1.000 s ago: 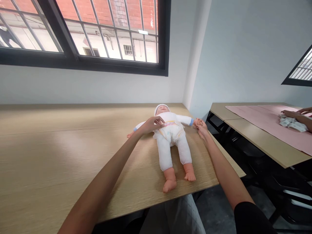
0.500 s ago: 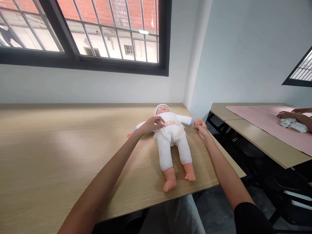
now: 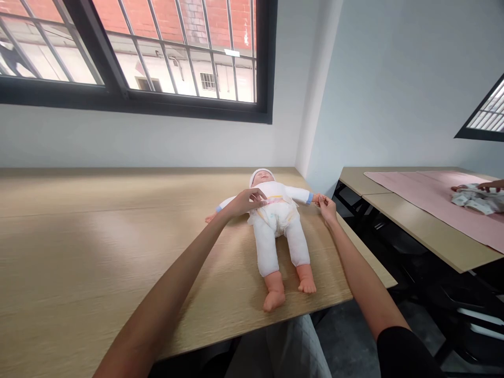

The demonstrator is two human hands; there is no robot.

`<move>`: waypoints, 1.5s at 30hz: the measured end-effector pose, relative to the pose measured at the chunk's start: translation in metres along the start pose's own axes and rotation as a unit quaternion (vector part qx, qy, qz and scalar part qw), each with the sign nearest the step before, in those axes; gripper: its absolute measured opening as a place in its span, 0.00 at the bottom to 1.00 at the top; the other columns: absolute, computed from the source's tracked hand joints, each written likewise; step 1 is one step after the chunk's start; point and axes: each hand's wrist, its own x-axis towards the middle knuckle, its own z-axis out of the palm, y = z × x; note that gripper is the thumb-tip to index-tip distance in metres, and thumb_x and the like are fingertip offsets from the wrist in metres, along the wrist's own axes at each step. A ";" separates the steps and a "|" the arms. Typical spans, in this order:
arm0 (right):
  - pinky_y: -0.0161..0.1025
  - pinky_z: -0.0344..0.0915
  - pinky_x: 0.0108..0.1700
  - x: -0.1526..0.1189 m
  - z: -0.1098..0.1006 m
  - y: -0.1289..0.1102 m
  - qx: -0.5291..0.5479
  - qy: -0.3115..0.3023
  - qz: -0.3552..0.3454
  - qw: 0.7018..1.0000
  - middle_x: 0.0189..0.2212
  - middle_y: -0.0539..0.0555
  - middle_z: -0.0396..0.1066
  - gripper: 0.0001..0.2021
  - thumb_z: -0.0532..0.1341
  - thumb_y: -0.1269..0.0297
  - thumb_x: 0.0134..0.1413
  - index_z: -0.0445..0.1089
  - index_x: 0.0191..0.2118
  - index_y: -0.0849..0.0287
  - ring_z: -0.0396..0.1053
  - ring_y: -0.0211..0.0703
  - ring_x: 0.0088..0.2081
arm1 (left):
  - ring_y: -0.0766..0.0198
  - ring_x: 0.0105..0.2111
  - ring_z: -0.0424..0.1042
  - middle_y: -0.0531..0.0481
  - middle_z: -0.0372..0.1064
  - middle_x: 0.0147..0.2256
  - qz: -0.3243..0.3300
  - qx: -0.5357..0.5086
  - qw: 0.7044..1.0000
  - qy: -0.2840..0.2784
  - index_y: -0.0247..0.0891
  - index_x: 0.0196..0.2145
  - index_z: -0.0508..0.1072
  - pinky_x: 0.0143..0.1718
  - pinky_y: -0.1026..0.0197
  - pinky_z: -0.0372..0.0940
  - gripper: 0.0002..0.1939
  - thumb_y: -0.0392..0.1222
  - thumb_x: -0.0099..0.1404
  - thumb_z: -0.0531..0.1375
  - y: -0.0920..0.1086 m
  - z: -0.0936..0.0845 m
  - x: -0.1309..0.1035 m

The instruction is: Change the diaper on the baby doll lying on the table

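A baby doll (image 3: 265, 249) in a white outfit and white cap lies on its back on the wooden table (image 3: 98, 252), its bare feet toward me. Around its hips is a white diaper (image 3: 277, 215) with a coloured band at the waist. My left hand (image 3: 249, 202) rests at the diaper's waist on the left side, fingers apart and slightly bent. At the doll's outstretched arm on the right, my right hand (image 3: 326, 208) pinches the doll's small hand (image 3: 316, 198).
To the right stands another table (image 3: 417, 220) with a pink cloth (image 3: 425, 194). On it a person's hand (image 3: 492, 185) touches a patterned white cloth (image 3: 474, 198). A barred window (image 3: 177, 47) is in the wall behind my table.
My right hand has shifted slightly at the doll's hand, its fingers drawn closer together. The other person's hands have moved right, and more of the patterned cloth shows.
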 end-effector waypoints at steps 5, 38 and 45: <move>0.47 0.68 0.41 -0.001 -0.001 -0.003 -0.104 0.030 -0.046 0.993 0.34 0.60 0.75 0.25 0.55 0.39 0.48 0.68 0.35 0.59 0.72 0.50 0.36 | 0.59 0.38 0.69 0.48 0.70 0.36 0.001 -0.001 1.000 -0.001 0.39 0.36 0.73 0.35 0.61 0.63 0.20 0.59 0.56 0.61 0.000 0.000 0.000; 0.46 0.59 0.50 -0.031 0.028 -0.058 -0.213 0.074 -0.220 0.949 0.39 0.58 0.64 0.11 0.54 0.58 0.54 0.66 0.39 0.57 0.62 0.49 0.44 | 0.57 0.38 0.71 0.46 0.73 0.37 -0.007 -0.003 0.999 0.044 0.38 0.35 0.74 0.36 0.59 0.64 0.18 0.55 0.54 0.62 0.013 -0.006 -0.004; 0.43 0.60 0.47 -0.055 0.054 -0.079 -0.107 -0.088 -0.194 0.971 0.33 0.54 0.71 0.09 0.57 0.61 0.53 0.73 0.32 0.57 0.66 0.46 0.40 | 0.56 0.40 0.70 0.45 0.74 0.38 -0.016 -0.004 0.999 0.043 0.37 0.32 0.75 0.39 0.57 0.64 0.16 0.53 0.55 0.62 0.010 -0.008 -0.004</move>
